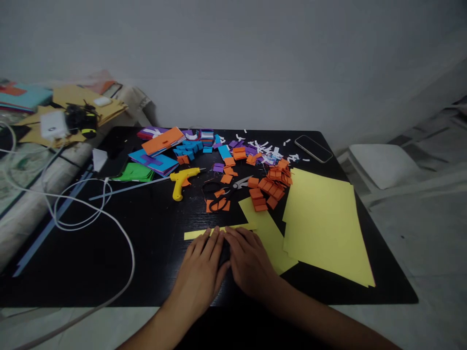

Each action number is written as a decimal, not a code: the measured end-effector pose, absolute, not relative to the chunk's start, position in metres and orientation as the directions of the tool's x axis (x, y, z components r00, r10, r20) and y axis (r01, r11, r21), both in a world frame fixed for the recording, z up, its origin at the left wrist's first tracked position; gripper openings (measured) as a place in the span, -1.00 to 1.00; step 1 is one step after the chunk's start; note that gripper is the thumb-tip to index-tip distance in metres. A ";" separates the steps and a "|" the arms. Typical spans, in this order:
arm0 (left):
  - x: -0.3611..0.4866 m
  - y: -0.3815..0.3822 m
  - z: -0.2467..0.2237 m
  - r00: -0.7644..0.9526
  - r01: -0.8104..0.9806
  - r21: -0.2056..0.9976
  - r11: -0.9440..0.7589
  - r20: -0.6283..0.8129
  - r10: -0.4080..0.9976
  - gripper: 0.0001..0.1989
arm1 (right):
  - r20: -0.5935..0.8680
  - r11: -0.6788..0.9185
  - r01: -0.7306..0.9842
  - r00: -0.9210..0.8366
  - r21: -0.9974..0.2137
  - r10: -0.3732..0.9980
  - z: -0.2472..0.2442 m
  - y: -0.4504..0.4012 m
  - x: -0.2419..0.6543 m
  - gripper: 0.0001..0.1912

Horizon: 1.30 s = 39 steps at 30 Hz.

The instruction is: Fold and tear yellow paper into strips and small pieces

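A narrow yellow paper strip [191,236] lies crosswise near the front of the black table. My left hand [200,265] rests on it palm down, fingers stretched over its middle. Beside it, my right hand [251,262] lies with fingertips on the strip's right part, fingers slightly bent. Both hands hide much of the strip's lower edge. To the right, a larger yellow sheet [268,233] runs partly under the stack of yellow paper [324,223]. Beyond my fingers lie black-handled scissors [226,194] among orange folded paper pieces [272,187].
A yellow glue gun [180,183] lies left of the scissors. White cable [131,253] loops over the left side. Coloured paper bundles [164,141], white paper scraps [268,150] and a phone [314,148] are at the back. A white stool [379,165] stands right.
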<state>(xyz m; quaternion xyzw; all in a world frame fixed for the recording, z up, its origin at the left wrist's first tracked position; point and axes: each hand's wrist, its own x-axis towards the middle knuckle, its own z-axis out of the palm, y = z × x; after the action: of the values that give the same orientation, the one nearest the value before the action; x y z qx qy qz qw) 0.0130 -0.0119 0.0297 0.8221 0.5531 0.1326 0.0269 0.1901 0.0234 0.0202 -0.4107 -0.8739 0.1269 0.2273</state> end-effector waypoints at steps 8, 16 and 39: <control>0.013 -0.012 0.029 0.358 0.906 0.166 -0.389 0.189 0.914 -0.49 | 0.278 0.634 0.624 -0.576 -0.457 0.768 0.023 0.027 0.190 -0.42; 0.015 -0.012 0.031 0.370 0.906 0.136 -0.401 0.203 0.906 -0.47 | 0.228 0.599 0.651 -0.565 -0.467 0.793 0.024 0.026 0.188 -0.36; 0.016 -0.014 0.026 0.336 0.914 0.157 -0.375 0.228 0.914 -0.46 | 0.309 0.521 0.765 -0.426 -0.379 0.850 0.027 0.030 0.219 -0.60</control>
<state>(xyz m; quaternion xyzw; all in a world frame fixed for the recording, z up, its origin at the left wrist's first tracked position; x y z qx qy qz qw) 0.0158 -0.0137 0.0262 0.8172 0.5592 0.1399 0.0005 0.2191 0.0299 0.0268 -0.4808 -0.8396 0.0908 0.2359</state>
